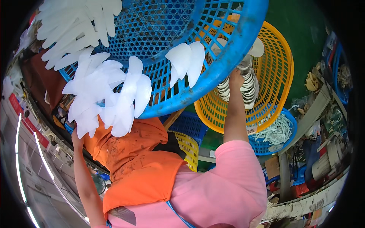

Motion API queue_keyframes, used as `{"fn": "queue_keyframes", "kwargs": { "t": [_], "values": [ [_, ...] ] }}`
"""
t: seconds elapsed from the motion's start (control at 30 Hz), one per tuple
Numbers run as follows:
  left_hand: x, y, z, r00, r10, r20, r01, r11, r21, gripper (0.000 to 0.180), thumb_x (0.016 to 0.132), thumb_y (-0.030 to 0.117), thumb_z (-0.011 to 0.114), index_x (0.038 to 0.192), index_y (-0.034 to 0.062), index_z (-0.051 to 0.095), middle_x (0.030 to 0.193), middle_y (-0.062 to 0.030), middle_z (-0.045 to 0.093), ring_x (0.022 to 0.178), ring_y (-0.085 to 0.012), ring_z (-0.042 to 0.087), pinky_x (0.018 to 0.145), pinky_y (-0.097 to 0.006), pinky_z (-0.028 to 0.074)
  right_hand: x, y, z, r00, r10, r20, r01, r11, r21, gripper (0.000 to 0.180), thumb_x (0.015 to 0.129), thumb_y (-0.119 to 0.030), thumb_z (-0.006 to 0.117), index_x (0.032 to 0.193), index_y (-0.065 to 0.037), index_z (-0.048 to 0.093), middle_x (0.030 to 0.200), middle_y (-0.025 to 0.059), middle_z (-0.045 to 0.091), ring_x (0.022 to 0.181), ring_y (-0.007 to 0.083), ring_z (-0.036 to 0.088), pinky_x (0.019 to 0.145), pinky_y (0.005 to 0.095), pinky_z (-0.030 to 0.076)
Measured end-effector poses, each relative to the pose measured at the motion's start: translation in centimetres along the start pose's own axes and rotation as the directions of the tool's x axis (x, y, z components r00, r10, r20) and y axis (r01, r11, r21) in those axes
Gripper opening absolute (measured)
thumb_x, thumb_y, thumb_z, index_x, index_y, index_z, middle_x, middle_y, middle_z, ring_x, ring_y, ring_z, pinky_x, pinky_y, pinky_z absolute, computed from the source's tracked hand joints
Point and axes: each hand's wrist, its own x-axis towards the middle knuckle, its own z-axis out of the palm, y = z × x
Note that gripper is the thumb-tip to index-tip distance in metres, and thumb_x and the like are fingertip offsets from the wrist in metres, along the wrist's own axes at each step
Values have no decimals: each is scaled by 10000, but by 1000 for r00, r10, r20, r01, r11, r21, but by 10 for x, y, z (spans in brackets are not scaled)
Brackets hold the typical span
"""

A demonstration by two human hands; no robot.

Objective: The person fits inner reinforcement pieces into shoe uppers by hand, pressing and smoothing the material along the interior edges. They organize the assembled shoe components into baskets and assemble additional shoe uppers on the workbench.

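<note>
A large blue plastic basket (152, 104) tilts across the upper middle. Thin white leaf-shaped pieces (95, 85) hang fanned out over its left side, and a few more lie on its near wall. My left hand (78, 141) is at the lower edge of those pieces; its fingers are hidden behind them. To the right, my right hand (236, 78) reaches into a yellow oval basket (279, 72), beside the blue rim. Its fingers look curled against rows of stacked pale curved pieces (249, 93), but the fingertips are hidden.
Below the yellow basket stands a smaller blue basket (258, 146) of pale green strips (279, 128). A yellow crate (187, 148) and a dark blue crate (190, 125) sit under the large basket. Cluttered shelving (319, 110) lines the right. My orange apron (137, 152) hangs close to the basket.
</note>
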Motion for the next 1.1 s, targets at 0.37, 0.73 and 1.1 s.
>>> {"fn": "queue_keyframes", "kwargs": {
  "t": [0.37, 0.73, 1.1],
  "values": [
    [-6, -17, 4, 998, -48, -43, 46, 997, -61, 293, 872, 254, 549, 1002, -4, 594, 904, -141, 628, 854, -284, 586, 706, -367, 442, 23, 30, 12, 950, -312, -14, 310, 947, -86, 100, 814, -141, 583, 776, -77, 650, 847, 146, 658, 688, 265, 681, 574, 377, 552],
    [-5, 15, -3, 996, -89, 31, 89, 996, 1, 354, 867, 215, 560, 1157, 14, 596, 1105, -194, 639, 1045, -354, 598, 820, -387, 462, 168, -4, 43, 928, -178, -329, 324, 820, 472, 251, 881, -265, 564, 905, -28, 640, 1119, 227, 570, 980, 418, 570, 815, 475, 482],
    [-7, -15, 3, 992, -124, 34, 127, 987, -102, 381, 886, 170, 571, 1217, -18, 556, 1307, -147, 543, 1233, -256, 495, 989, -320, 391, 61, 46, -99, 962, -232, 141, 165, 913, 373, 325, 930, -292, 488, 1082, -31, 607, 1193, 174, 558, 1009, 367, 587, 837, 470, 482]
  ]
}}
